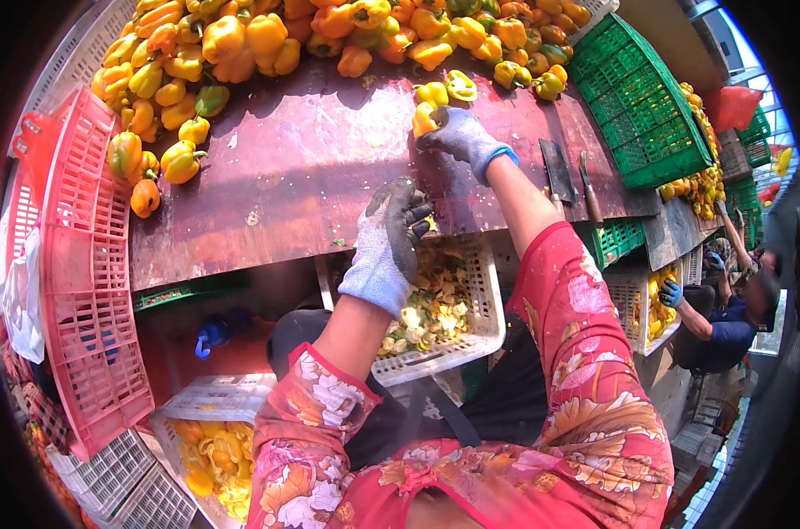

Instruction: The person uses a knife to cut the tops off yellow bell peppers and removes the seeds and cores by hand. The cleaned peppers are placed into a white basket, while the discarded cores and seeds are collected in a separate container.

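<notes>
My right hand (464,140), in a grey knit glove with dark coated fingers, grips a yellow bell pepper (423,121) over the reddish worktable (294,165). Just beyond it lie a yellow pepper (431,93) and one with a pale cut face (462,86). My left hand (394,231), gloved alike, hangs at the table's near edge with curled fingers. A small yellow piece (431,223) shows at its fingertips; whether it is held is unclear. Below, a white plastic crate (489,311) contains pale and green pepper scraps (426,317).
A heap of peppers (333,26) covers the far side. A cleaver (557,173) and a curved knife (590,188) lie at right, near a green crate (638,99). Pink crates (86,284) stand left. Yellow peppers (221,456) fill a low crate. Another person (717,337) sits at right.
</notes>
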Available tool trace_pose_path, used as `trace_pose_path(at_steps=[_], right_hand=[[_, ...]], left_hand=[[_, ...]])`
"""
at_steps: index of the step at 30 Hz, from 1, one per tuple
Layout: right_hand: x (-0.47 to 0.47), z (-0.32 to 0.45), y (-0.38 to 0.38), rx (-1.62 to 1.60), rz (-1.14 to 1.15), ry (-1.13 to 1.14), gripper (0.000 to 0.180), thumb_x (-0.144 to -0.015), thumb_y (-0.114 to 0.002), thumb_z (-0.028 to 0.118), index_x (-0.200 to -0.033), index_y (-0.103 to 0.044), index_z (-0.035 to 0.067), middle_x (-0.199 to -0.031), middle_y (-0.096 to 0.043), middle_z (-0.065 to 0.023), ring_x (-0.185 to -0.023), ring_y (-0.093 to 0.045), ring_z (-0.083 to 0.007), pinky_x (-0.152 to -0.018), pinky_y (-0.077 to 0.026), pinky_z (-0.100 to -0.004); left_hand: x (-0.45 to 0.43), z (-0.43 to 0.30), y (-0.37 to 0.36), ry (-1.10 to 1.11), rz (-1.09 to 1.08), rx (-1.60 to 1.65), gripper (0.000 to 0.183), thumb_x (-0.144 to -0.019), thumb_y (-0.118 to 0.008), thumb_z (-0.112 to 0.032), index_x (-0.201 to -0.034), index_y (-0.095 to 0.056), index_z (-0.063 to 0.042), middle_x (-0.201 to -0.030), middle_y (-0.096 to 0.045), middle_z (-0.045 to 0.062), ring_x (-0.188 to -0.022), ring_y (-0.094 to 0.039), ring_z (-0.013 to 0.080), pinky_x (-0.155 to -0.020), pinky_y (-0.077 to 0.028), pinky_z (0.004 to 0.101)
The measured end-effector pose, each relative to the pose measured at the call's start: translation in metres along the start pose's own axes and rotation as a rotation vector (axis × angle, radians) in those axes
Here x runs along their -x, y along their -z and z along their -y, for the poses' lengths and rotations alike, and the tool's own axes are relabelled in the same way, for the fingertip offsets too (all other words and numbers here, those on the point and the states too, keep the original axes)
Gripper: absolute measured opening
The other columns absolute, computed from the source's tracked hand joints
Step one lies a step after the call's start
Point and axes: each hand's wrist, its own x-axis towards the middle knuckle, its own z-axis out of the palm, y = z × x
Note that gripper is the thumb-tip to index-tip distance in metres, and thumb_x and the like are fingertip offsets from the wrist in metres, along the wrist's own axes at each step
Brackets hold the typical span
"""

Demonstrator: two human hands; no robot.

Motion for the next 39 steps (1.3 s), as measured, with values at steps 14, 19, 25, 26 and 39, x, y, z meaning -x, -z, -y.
trace_pose_path(at_steps=[14, 19, 25, 26, 39], right_hand=[[0.226, 0.004, -0.008, -1.134, 0.254, -0.016, 0.042, -0.085, -0.071, 0.011, -0.124, -0.059, 0.004, -0.093, -0.066, 0.0003, -0.07, -0.058, -0.0056, -0.06, -0.046, -0.02], [0.23, 0.002, -0.027, -1.42, 0.245, 0.024, 0.041, -0.084, -0.072, 0.01, -0.123, -0.059, 0.003, -0.107, -0.067, -0.0046, -0.092, -0.065, -0.0132, -0.08, -0.052, -0.0258], [0.236, 0.019, -0.028, -1.153, -0.039, -0.064, 0.039, -0.075, -0.082, 0.015, -0.108, -0.065, 0.004, -0.088, -0.067, -0.0011, -0.068, -0.058, -0.0071, -0.053, -0.047, -0.0226], [0.236, 0.021, -0.028, -1.084, -0.084, -0.076, 0.039, -0.075, -0.082, 0.016, -0.108, -0.065, 0.005, -0.088, -0.067, -0.0012, -0.067, -0.058, -0.007, -0.052, -0.046, -0.0228], [0.24, 0.013, -0.018, -1.204, -0.115, -0.139, 0.029, -0.08, -0.076, 0.009, -0.107, -0.066, 0.006, -0.089, -0.068, -0.0032, -0.069, -0.062, -0.0105, -0.058, -0.051, -0.025]], left_hand=[[0.009, 0.027, -0.013, 0.175, 0.529, 0.064, 0.031, -0.092, -0.063, -0.029, -0.114, -0.06, -0.008, -0.101, -0.063, 0.006, -0.09, -0.063, 0.0189, -0.08, -0.053, 0.0335], [0.02, 0.03, -0.012, 0.248, 0.52, -0.001, 0.028, -0.091, -0.065, -0.025, -0.112, -0.062, -0.008, -0.095, -0.064, 0.006, -0.086, -0.064, 0.0185, -0.08, -0.054, 0.0334], [0.014, 0.03, -0.006, 0.309, 0.502, 0.084, 0.027, -0.089, -0.066, -0.024, -0.109, -0.064, -0.006, -0.095, -0.065, 0.007, -0.086, -0.065, 0.0197, -0.08, -0.055, 0.0337], [0.013, 0.03, -0.005, 0.304, 0.489, 0.083, 0.028, -0.088, -0.066, -0.024, -0.109, -0.064, -0.006, -0.095, -0.065, 0.007, -0.086, -0.065, 0.0199, -0.08, -0.055, 0.0337], [0.009, 0.035, -0.001, 0.265, 0.551, 0.027, 0.032, -0.094, -0.057, -0.023, -0.115, -0.063, -0.001, -0.098, -0.069, 0.012, -0.086, -0.067, 0.0215, -0.079, -0.056, 0.0346]])
